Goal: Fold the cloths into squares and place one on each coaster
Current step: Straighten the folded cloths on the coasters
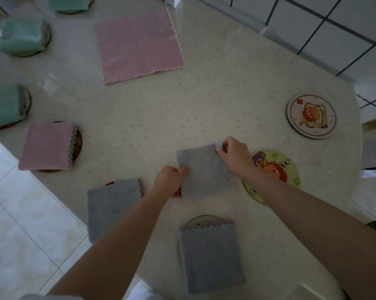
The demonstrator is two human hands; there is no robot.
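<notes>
Grey folded cloth [205, 169], fingers [220, 150] pinching opposite sides

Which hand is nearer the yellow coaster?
Right. The right hand pinches the grey cloth at its far corner, beside the yellow coaster; the left hand holds the cloth's opposite edge, farther away.

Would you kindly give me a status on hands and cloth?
Left hand and right hand pinch folded grey cloth. Yellow coaster beside it bare; forearm crosses it.
</notes>
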